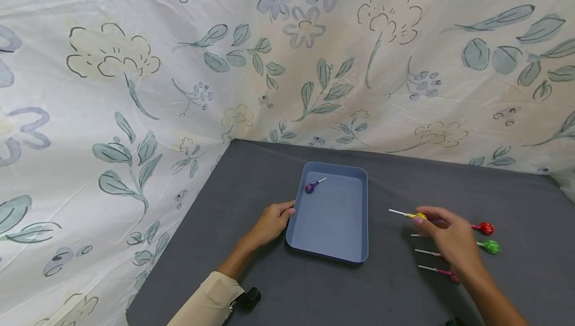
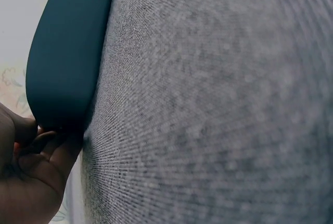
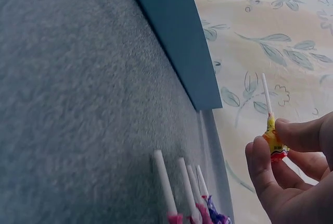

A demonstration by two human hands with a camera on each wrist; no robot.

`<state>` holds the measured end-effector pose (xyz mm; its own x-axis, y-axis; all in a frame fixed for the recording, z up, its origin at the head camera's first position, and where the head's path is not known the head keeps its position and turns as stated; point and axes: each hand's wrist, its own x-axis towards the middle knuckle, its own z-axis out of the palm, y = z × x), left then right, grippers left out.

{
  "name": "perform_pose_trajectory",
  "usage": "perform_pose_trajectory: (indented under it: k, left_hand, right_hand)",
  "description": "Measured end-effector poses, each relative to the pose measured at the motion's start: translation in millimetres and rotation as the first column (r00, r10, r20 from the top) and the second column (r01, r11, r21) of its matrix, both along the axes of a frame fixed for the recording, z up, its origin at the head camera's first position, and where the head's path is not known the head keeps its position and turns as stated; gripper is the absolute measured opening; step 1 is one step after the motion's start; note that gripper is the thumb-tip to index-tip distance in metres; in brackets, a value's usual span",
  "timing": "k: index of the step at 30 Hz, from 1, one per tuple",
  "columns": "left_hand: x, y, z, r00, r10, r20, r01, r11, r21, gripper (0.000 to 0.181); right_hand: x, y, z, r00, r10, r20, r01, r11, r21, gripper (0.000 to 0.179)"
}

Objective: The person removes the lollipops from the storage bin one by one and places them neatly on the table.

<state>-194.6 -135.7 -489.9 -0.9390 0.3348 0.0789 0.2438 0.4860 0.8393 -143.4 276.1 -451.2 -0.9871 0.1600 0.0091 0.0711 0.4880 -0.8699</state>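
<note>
A yellow-wrapped lollipop is pinched between the thumb and fingertips of my right hand. Its white stick points left toward the tray, and in the right wrist view the yellow lollipop has red at its base. My left hand grips the left side of a shallow blue-grey tray, thumb at the rim. Inside the tray, near its far left corner, lies a purple lollipop. Below my right hand, a red lollipop, a green lollipop and a pink lollipop lie in a row, partly hidden.
Dark grey cloth covers the table. Floral fabric hangs along the back and left edges. White lollipop sticks in the row point toward the tray, right of which they lie. A black band with a device sits on the left wrist.
</note>
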Motion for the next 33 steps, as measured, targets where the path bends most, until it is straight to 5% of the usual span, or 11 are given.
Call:
perform_pose_trajectory:
  k: [16, 33]
  left_hand:
    - [0.1, 1.6, -0.3, 1.0, 0.01, 0.02, -0.01, 1.0, 0.012, 0.042]
    - [-0.2, 0.1, -0.1, 1.0, 0.005, -0.005, -0.005, 1.0, 0.0, 0.041]
  right_hand:
    - [17.2, 26, -0.8, 0.994, -0.082, 0.077, 0.084, 0.996, -0.03, 0.05]
    - [31.0, 54, -10.7, 0.977, -0.189, 0.1, 0.185, 0.981, 0.052, 0.045]
